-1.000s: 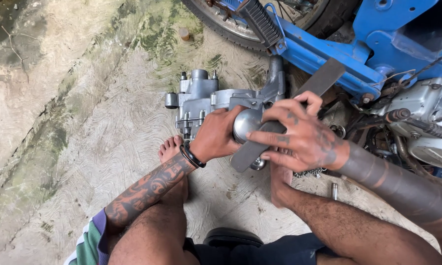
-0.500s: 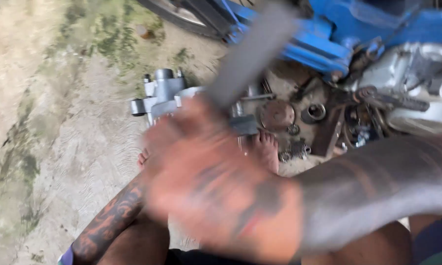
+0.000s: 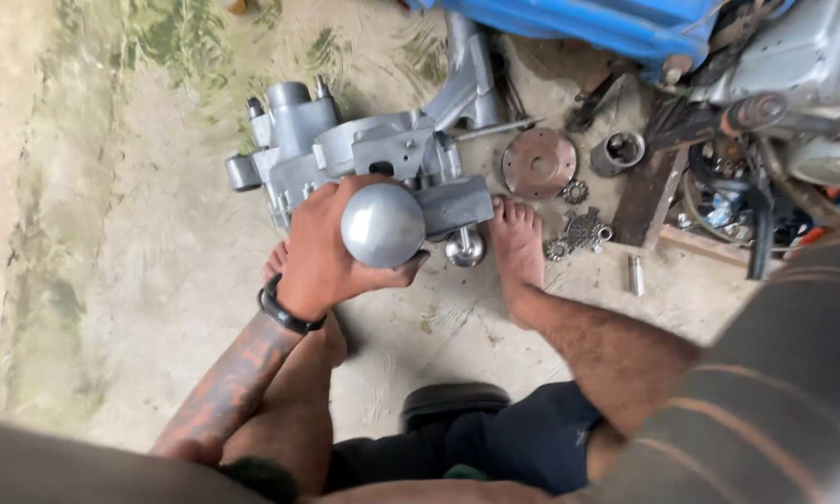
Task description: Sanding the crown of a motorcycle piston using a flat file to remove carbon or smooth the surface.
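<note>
My left hand (image 3: 322,252), with a black band at the wrist, is closed around a round grey metal dome (image 3: 382,224) that joins a grey block (image 3: 452,205). Right behind it a grey engine casing (image 3: 336,145) stands on the concrete. The casing sits between my bare feet; my right foot (image 3: 518,243) rests beside the block. My right hand is out of view. Only a blurred striped sleeve (image 3: 765,392) fills the lower right.
A copper-coloured disc (image 3: 539,161), a short metal sleeve (image 3: 617,152), small gears (image 3: 583,229) and a pin (image 3: 635,273) lie on the ground to the right. A blue motorcycle frame (image 3: 606,23) and its engine (image 3: 812,84) stand behind. A black seat (image 3: 452,401) is under me.
My right hand, which held a flat metal bar on the dome, swung up past the camera and has left the view. My left hand keeps its hold on the dome.
</note>
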